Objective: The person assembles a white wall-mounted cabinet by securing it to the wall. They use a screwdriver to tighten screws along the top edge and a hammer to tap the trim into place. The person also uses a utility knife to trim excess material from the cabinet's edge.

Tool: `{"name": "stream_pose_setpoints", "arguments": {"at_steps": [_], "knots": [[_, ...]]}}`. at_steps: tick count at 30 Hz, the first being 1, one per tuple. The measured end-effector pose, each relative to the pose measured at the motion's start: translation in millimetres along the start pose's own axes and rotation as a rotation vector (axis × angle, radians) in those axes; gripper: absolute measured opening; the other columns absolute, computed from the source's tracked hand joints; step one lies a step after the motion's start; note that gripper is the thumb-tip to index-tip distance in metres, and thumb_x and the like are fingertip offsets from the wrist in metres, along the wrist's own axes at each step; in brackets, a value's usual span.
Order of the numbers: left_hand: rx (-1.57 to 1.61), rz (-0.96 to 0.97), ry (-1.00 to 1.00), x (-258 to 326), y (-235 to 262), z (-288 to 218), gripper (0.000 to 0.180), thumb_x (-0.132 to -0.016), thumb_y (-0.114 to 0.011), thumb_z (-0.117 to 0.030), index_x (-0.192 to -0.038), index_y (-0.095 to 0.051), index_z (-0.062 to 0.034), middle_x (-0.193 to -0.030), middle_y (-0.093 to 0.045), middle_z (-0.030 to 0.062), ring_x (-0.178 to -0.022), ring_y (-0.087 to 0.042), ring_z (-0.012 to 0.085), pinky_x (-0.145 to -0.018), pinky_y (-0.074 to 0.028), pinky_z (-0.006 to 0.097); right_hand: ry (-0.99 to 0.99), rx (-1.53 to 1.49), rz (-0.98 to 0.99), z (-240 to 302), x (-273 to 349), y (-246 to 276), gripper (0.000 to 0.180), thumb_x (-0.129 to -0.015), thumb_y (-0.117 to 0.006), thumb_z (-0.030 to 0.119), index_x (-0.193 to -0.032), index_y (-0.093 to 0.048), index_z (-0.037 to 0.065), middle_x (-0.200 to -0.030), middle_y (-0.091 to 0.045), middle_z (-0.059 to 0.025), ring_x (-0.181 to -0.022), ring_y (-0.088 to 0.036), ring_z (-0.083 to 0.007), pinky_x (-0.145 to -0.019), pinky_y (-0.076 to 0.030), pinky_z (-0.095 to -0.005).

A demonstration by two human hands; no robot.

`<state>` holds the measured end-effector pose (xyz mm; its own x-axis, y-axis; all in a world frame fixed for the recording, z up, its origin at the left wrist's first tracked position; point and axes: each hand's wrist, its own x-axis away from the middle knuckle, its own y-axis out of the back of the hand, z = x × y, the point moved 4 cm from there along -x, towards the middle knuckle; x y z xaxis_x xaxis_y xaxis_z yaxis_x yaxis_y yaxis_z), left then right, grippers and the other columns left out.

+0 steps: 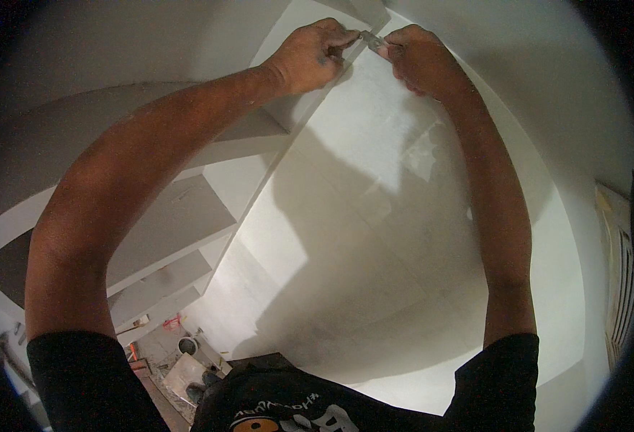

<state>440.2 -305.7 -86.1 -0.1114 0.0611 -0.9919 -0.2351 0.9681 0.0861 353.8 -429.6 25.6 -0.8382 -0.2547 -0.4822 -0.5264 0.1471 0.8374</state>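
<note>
Both my arms reach up to the top of a white wall panel [346,216], where it meets the edge of a shelf unit. My right hand [423,63] is closed around a small flat grey scraper [372,40], its blade pointing left toward the corner. My left hand [315,56] is closed, thumb and forefinger pinched together at the blade's end. Whether those fingertips grip the blade or something small beside it, I cannot make out. Pale dust or filler marks the left fingers.
White built-in shelves [169,219] run down the left side, with a curved ledge above. Far below, a small bucket [187,345], a board [186,374] and scattered debris lie on the floor by my feet. A slotted panel [623,288] stands at the right edge.
</note>
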Motion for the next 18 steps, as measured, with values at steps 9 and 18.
{"name": "stream_pose_setpoints", "arguments": {"at_steps": [9, 18], "knots": [[0.075, 0.071, 0.193, -4, 2, 7, 0.035, -0.086, -0.061, -0.005, -0.121, -0.067, -0.0009, -0.109, -0.067, 0.0153, -0.100, -0.067, 0.0271, -0.093, -0.054, 0.036, -0.037, -0.161, 0.033, 6, -1, -4, 0.031, -0.100, -0.056, 0.019, -0.116, -0.067, -0.005, -0.067, -0.062, -0.0080, -0.047, -0.054, -0.0120, -0.040, -0.044, -0.0308], [0.041, 0.049, 0.041, 6, 3, 3, 0.041, -0.088, -0.058, -0.003, -0.128, -0.065, -0.0021, -0.100, -0.066, 0.0118, -0.090, -0.067, 0.0218, -0.086, -0.054, 0.032, 0.098, 0.002, 0.003, -2, 11, -17, 0.028, -0.101, -0.057, 0.022, -0.114, -0.069, 0.001, -0.067, -0.061, -0.0067, -0.050, -0.054, -0.0121, -0.044, -0.047, -0.0309]]}}
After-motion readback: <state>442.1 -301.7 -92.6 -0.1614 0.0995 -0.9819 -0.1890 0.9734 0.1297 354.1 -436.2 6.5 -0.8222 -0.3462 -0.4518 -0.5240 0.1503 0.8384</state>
